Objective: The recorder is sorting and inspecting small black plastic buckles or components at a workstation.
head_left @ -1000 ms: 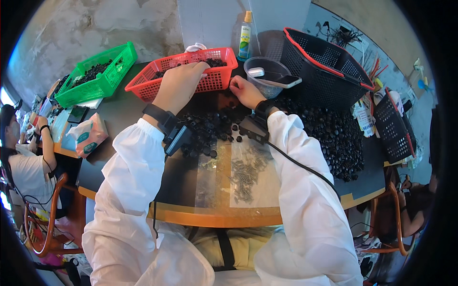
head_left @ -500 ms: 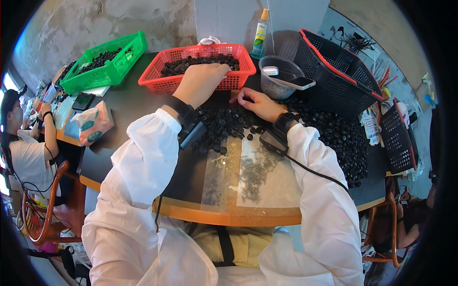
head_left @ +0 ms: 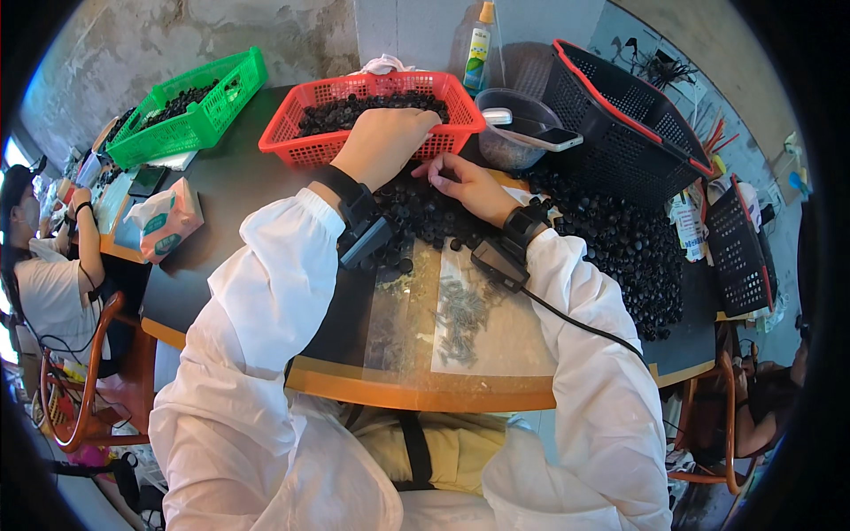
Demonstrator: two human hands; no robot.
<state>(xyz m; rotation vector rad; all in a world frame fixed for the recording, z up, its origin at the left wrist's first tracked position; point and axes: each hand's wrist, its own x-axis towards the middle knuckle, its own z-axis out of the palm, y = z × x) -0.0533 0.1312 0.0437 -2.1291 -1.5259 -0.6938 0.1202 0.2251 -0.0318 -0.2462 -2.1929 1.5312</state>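
Observation:
My left hand [head_left: 390, 143] is at the front rim of a red plastic basket [head_left: 301, 152], palm down with its fingers bent and closed. Its fingertips are hidden, and what they hold cannot be made out. Just to the right and slightly nearer, my right hand [head_left: 474, 188] has its thumb and fingers drawn together in a pinch; anything between them is too small to tell. Small round black pieces [head_left: 354, 113] fill the basket. More loose black pieces [head_left: 416, 217] lie under and between my wrists. Nearer me, small grey slender pieces [head_left: 462, 314] lie on a pale sheet [head_left: 513, 345].
A large heap of black pieces [head_left: 620, 257] spreads at right, below a black basket [head_left: 611, 133]. A clear tub [head_left: 513, 155] with a phone [head_left: 553, 139] across it, a spray bottle [head_left: 478, 53], a green basket [head_left: 190, 124] and a tissue pack [head_left: 168, 221] surround the work area.
My right hand has shifted left, closer to my left hand, and its fingers have drawn together. My left hand stays by the red basket's rim. The view has shifted slightly.

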